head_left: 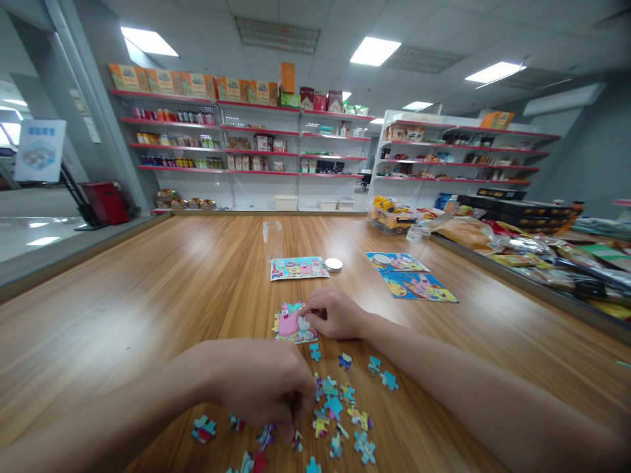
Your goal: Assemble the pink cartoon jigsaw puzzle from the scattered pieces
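The left hand [261, 384] pinches into the loose puzzle pieces [340, 407] near the worktop's [172, 295] edge; farther off, the right hand [335, 314] fingers press the partly assembled puzzle [293, 325].

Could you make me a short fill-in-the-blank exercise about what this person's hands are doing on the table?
1. The right hand rests on a partly assembled ____ with a pink figure on it.
2. The left hand reaches down among the loose ____ scattered on the near part of the table.
3. Beyond the hands, beside a finished picture card, lies a round white ____.
4. Behind that card stands a clear ____.

Missing words: puzzle; pieces; lid; jar
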{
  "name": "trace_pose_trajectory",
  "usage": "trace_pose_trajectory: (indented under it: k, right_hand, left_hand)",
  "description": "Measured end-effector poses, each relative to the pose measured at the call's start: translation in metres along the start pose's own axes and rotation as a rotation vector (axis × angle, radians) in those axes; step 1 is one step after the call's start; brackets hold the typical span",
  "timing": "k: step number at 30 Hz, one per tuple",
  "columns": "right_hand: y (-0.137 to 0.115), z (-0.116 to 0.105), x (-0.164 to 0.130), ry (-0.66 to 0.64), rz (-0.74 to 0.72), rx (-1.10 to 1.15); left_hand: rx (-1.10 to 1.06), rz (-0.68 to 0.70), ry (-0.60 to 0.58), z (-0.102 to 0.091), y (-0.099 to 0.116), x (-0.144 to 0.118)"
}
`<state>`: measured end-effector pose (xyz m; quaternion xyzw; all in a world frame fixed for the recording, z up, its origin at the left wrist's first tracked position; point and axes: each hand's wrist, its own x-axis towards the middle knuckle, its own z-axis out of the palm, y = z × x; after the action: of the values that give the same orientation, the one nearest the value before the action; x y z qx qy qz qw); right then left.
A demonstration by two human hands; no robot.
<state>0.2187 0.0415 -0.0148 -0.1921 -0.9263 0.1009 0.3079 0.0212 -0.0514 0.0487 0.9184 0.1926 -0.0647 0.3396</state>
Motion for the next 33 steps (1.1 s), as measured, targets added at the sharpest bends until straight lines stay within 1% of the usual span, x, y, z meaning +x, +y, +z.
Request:
trace_pose_trajectory:
  k: [2, 3, 4, 6, 8, 9, 10, 11, 14, 16, 19, 21, 24, 27, 33]
  right_hand:
    - [-0.001, -0.001, 0.001, 0.005, 0.000, -0.003]
    - [-0.001, -0.001, 0.001, 0.007, 0.000, -0.004]
    - [-0.001, -0.002, 0.001, 0.010, -0.002, -0.003]
    - [-0.003, -0.003, 0.001, 0.015, -0.007, 0.002]
    - [-0.005, -0.005, 0.001, 0.032, -0.017, 0.022]
    - [-0.007, -0.005, 0.001, 0.047, -0.024, 0.041]
    - [-0.008, -0.006, 0.001, 0.060, -0.030, 0.064]
    - [-0.009, -0.005, 0.000, 0.068, -0.033, 0.084]
    - [-0.010, -0.003, 0.000, 0.060, -0.017, 0.092]
    - [-0.011, -0.001, 0.000, 0.052, 0.002, 0.050]
    - [-0.012, 0.000, 0.002, 0.072, 0.015, 0.015]
    - [-0.012, 0.000, 0.003, 0.104, 0.030, 0.019]
    - [-0.013, 0.000, 0.004, 0.140, 0.064, 0.038]
    - [-0.012, 0.001, 0.003, 0.133, 0.069, 0.069]
    - [-0.011, 0.004, 0.004, 0.102, 0.038, 0.026]
  left_hand:
    - [-0.092, 0.040, 0.010, -0.003, -0.003, -0.001]
    - [-0.128, 0.058, 0.046, -0.005, -0.006, -0.002]
    - [-0.162, 0.070, 0.111, -0.007, -0.010, -0.002]
    - [-0.246, 0.075, 0.311, -0.009, -0.024, -0.002]
    - [-0.335, 0.056, 0.574, -0.007, -0.044, 0.000]
    - [-0.352, 0.036, 0.688, -0.005, -0.054, 0.001]
    - [-0.340, 0.007, 0.775, -0.003, -0.064, 0.003]
    - [-0.313, -0.029, 0.833, 0.000, -0.072, 0.004]
    - [-0.214, -0.084, 0.900, 0.005, -0.086, 0.008]
    - [-0.164, -0.057, 0.933, 0.006, -0.086, 0.008]
    - [-0.105, -0.005, 0.974, 0.006, -0.084, 0.009]
    - [-0.090, -0.016, 0.993, 0.007, -0.085, 0.010]
    - [-0.122, -0.045, 1.020, 0.008, -0.091, 0.010]
    - [-0.201, -0.031, 1.040, 0.009, -0.095, 0.010]
    - [-0.356, 0.025, 1.095, 0.008, -0.091, 0.012]
